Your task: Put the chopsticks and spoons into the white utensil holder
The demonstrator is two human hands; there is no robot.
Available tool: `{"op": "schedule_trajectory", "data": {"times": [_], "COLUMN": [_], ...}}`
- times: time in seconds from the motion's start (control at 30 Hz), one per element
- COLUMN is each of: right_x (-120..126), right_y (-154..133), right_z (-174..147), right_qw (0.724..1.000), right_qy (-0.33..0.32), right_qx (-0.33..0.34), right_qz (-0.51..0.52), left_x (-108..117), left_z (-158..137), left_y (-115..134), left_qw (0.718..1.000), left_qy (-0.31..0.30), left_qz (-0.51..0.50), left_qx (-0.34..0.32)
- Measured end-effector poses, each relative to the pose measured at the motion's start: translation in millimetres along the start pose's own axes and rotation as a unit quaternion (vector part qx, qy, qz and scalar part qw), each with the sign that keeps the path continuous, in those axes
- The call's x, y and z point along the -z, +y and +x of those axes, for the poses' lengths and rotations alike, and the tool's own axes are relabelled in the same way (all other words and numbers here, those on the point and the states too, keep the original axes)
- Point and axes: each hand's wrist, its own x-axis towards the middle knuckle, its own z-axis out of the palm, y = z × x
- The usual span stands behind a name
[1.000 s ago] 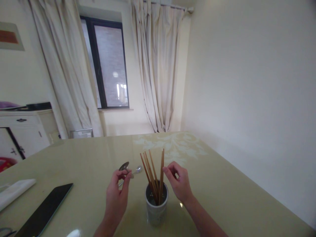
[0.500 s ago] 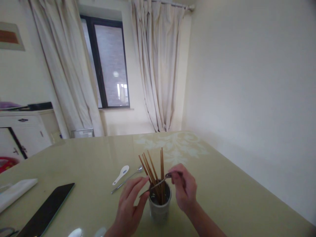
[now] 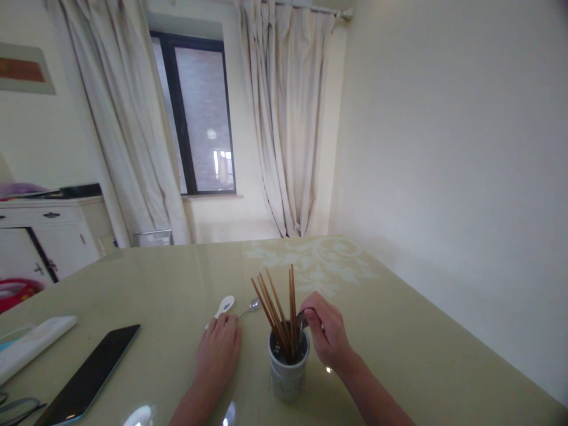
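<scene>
A grey cup (image 3: pixel 288 380) stands upright on the table, with several brown chopsticks (image 3: pixel 276 309) leaning in it. At the cup's right rim my right hand (image 3: pixel 329 332) is closed on the top end of a metal utensil (image 3: pixel 302 321), whose shaft runs down inside the cup; its kind is unclear. To the left of the cup, my left hand (image 3: pixel 218 349) lies low over the handle of a long metal spoon (image 3: pixel 254 305), fingers together and curled down. Just beyond those fingers shows the bowl of a white soup spoon (image 3: pixel 226 304), its handle partly covered by them.
A black tablet-like slab (image 3: pixel 91 373) lies on the table (image 3: pixel 399 355) at the left. Beside it are a white flat object (image 3: pixel 39 343) and a dark cord or glasses frame (image 3: pixel 20 405). A wall (image 3: pixel 465 177) borders the table's right side.
My left hand has left the metal utensil above the cup and moved left, down onto the long spoon. My right hand has turned the utensil upright, its lower end now in the cup.
</scene>
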Motion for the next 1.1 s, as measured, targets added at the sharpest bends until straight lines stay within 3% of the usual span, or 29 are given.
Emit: {"op": "schedule_trajectory", "data": {"times": [0.13,0.33,0.47,0.63,0.83,0.9,1.0,1.1], "right_x": [-4,-1,-1,-4,-6,-5,-3,-3], "right_y": [-5,-4,-6,-7,-5,-6,-10,-16], "right_z": [0,1,1,1,1,1,1,-2], "right_qw": [0.996,0.996,0.997,0.999,1.000,1.000,0.999,0.999], "right_qy": [-0.061,-0.065,-0.060,-0.031,-0.009,0.001,0.018,0.023], "right_qx": [0.031,0.028,0.026,0.000,-0.019,-0.021,-0.018,0.010], "right_qz": [-0.051,-0.057,-0.048,-0.018,0.004,0.009,0.025,0.038], "left_x": [7,3,4,20,44,47,47,43], "left_z": [2,3,4,9,8,2,-11,-24], "left_y": [2,2,4,10,17,20,27,34], "left_qw": [0.999,0.998,0.988,0.944,0.875,0.860,0.854,0.856], "left_qy": [-0.018,0.023,0.048,0.102,0.255,0.316,0.380,0.374], "left_qz": [-0.029,-0.057,-0.140,-0.291,-0.379,-0.385,-0.350,-0.279], "left_qx": [-0.004,0.005,0.044,0.119,0.162,0.111,-0.061,-0.222]}}
